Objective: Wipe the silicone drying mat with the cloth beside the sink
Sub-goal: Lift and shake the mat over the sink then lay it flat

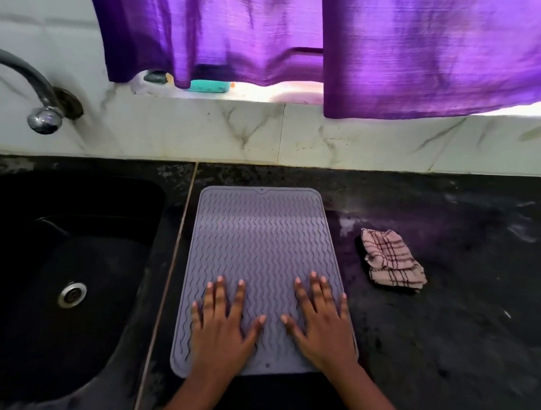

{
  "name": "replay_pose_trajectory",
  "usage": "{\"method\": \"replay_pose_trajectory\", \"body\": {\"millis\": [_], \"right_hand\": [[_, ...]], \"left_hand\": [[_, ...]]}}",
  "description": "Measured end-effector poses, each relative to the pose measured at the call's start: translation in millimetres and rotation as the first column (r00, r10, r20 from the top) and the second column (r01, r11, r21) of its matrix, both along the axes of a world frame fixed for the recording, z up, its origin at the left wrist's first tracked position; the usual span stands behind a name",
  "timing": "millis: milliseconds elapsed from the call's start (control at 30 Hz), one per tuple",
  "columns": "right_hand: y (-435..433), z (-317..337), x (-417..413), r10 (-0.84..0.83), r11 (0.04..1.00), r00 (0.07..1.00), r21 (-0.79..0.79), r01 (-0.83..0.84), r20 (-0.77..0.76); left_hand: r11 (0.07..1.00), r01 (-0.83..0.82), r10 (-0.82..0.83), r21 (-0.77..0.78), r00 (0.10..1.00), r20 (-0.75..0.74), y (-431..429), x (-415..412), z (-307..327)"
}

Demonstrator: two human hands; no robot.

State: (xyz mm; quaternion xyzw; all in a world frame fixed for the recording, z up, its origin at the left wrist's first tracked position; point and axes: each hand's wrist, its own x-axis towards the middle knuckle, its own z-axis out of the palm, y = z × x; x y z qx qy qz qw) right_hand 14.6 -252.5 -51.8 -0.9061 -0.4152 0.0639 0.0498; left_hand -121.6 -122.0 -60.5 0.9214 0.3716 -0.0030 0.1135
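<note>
mat: silicone drying mat lies flat on the table, just right of the sink.
left hand: your left hand is palm-down on the mat's near half, fingers straight and spread, gripping nothing.
right hand: your right hand lies the same way near the mat's right edge. The two hands are apart, thumbs close but not touching.
cloth: checked cloth sits crumpled on the table right of the mat, clear of it, in neither hand.
step: looks like you're pressing the mat flat. This fits settling it for a wipe, or smoothing it with the cloth put down after one.
next: not settled here. The cloth lies nearer your right hand, and any rubbing likely needs the mat pinned.
</note>
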Motion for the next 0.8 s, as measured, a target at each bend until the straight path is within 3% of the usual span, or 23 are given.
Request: {"method": "replay_pose_trajectory", "body": {"millis": [600,800], "right_hand": [[0.2,-10.5,-20.6,-0.023,0.998,0.999,0.055,0.022,0.029],[47.6,16.3,18.7,-0.095,0.99,0.99,0.094,0.105,-0.108]], "left_hand": [[0.999,-0.013,0.013,0.038,1.0,0.005,3.1,-18.3,-1.7],[0.999,0.015,-0.014,-0.046,1.0,0.015,44.7,15.9,16.2]]}}
